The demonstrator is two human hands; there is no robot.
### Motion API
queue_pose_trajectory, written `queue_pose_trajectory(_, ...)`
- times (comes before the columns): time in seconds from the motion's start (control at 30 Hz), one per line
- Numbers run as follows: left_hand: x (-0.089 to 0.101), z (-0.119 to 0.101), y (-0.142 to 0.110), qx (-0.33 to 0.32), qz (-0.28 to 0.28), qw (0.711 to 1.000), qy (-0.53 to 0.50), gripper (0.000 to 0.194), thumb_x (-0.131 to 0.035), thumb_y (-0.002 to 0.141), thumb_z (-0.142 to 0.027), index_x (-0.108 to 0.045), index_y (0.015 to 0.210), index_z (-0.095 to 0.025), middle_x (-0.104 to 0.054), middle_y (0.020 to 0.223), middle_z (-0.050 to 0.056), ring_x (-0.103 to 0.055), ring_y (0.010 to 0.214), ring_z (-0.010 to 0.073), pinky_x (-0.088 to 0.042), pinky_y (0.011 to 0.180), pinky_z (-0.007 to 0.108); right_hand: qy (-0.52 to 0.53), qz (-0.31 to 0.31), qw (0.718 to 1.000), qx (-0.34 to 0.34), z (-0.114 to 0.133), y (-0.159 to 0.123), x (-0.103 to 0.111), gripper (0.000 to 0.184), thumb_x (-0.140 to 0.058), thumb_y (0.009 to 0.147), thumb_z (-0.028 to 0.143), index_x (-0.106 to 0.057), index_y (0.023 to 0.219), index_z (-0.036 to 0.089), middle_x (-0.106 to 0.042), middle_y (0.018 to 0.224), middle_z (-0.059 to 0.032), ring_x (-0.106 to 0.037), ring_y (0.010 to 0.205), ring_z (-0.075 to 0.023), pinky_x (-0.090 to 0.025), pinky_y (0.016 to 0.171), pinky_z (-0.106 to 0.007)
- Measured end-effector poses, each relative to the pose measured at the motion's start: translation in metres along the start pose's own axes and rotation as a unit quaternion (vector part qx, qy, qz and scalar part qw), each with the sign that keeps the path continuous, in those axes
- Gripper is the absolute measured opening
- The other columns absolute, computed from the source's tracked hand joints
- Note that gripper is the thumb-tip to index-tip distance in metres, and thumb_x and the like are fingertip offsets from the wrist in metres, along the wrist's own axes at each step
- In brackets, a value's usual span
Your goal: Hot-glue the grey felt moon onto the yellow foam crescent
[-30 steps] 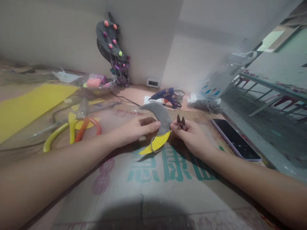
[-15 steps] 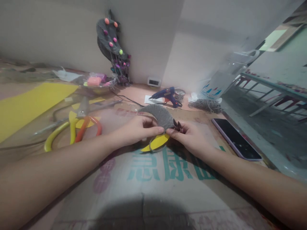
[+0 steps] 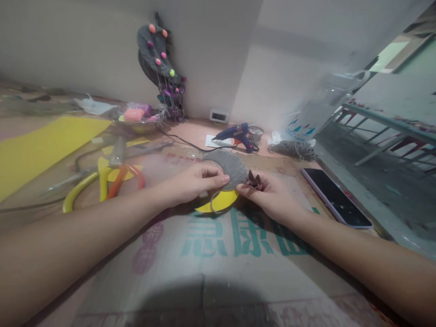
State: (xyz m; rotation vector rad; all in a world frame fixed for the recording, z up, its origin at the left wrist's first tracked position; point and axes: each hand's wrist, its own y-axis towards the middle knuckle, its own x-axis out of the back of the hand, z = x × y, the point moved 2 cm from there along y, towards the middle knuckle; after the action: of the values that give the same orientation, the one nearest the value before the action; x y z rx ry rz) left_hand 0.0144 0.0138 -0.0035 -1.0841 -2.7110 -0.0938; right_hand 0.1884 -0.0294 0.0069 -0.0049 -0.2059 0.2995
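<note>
At the far left a yellow sheet [image 3: 51, 152] is lying on the worktop [image 3: 194, 128], and just right of it a scissors-like tool [image 3: 103, 179] is resting with one yellow and one orange handle toward the person. Behind the tool a crumpled white piece [image 3: 97, 106] is sitting near the wall, and right of that a shallow dish [image 3: 143, 129] is holding pink and purple bits in clear wrapping. Beside the dish a large grey crescent decoration [image 3: 146, 59] is standing upright against the wall, carrying coloured balls and trailing beaded strands. Near the middle the left hand [image 3: 199, 184] is grasping the small crescent [image 3: 233, 168], its thumb pressing on the front; this piece is lying between both hands, above a printed cardboard sheet [image 3: 170, 286], its upper part showing grey yarn wrapping and its lower tip showing bare yellow. A thin grey loop [image 3: 211, 202] is hanging across that yellow tip. Behind it a small white device [image 3: 219, 116] is standing by the wall, and a blue glue gun [image 3: 235, 132] is lying partly over a white card [image 3: 211, 141]. The right hand [image 3: 267, 190] is gripping dark-bladed snips [image 3: 254, 179], blades pointing up, while its thumb is touching the small crescent's lower right edge. Farther right a heap of grey yarn [image 3: 293, 149] is lying before a clear bottle [image 3: 304, 118], and a phone [image 3: 335, 197] is resting near the worktop's edge.
</note>
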Motion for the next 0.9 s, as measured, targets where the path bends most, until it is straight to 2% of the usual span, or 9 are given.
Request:
queue_pose_trajectory(0.33, 0.0003, 0.0004, -0.0004, 0.001, -0.006, 1.0, -0.003, 0.037, -0.056, 0.084, -0.048, -0.048, 0.065, -0.017, -0.045, 0.054, -0.005, -0.036, 0.046, 0.006, -0.026, 0.045, 0.02, 0.025, 0.006, 1.0, -0.01, -0.0015, -0.0018, 0.0013, 0.019, -0.069, 0.073, 0.032, -0.055, 0.073, 0.019, -0.052, 0.063, 0.0046, -0.05, 0.06, -0.0105, -0.041, 0.056, -0.023)
queue_pose_trajectory(0.57, 0.0003, -0.0004, -0.0011, 0.004, -0.009, 1.0, -0.025, 0.036, -0.057, 0.084, -0.047, -0.049, 0.066, -0.017, -0.044, 0.053, -0.005, -0.035, 0.044, 0.0053, -0.025, 0.043, 0.019, 0.059, 0.021, 0.998, 0.014, -0.0015, -0.0022, 0.0009, 0.018, -0.072, 0.072, 0.029, -0.059, 0.08, 0.019, -0.057, 0.069, 0.0039, -0.054, 0.065, -0.0103, -0.045, 0.061, -0.023)
queue_pose_trajectory(0.7, 0.0005, -0.0015, -0.0021, 0.013, -0.027, 0.999, -0.021, 0.037, -0.058, 0.083, -0.048, -0.05, 0.065, -0.017, -0.046, 0.052, -0.005, -0.037, 0.044, 0.0058, -0.026, 0.043, 0.019, 0.052, 0.001, 0.999, 0.017, -0.0009, -0.0016, 0.001, 0.021, -0.072, 0.074, 0.035, -0.06, 0.079, 0.019, -0.058, 0.069, 0.0031, -0.056, 0.069, -0.0117, -0.047, 0.065, -0.024)
queue_pose_trajectory(0.9, -0.0002, -0.0033, -0.0012, -0.005, -0.038, 0.999, 0.02, 0.037, -0.057, 0.081, -0.05, -0.052, 0.064, -0.017, -0.049, 0.056, -0.003, -0.044, 0.05, 0.0083, -0.032, 0.047, 0.02, 0.053, -0.021, 0.998, 0.002, -0.0029, -0.0021, 0.0031, 0.025, -0.07, 0.075, 0.042, -0.061, 0.082, 0.019, -0.06, 0.072, 0.0007, -0.053, 0.062, -0.0119, -0.044, 0.056, -0.024)
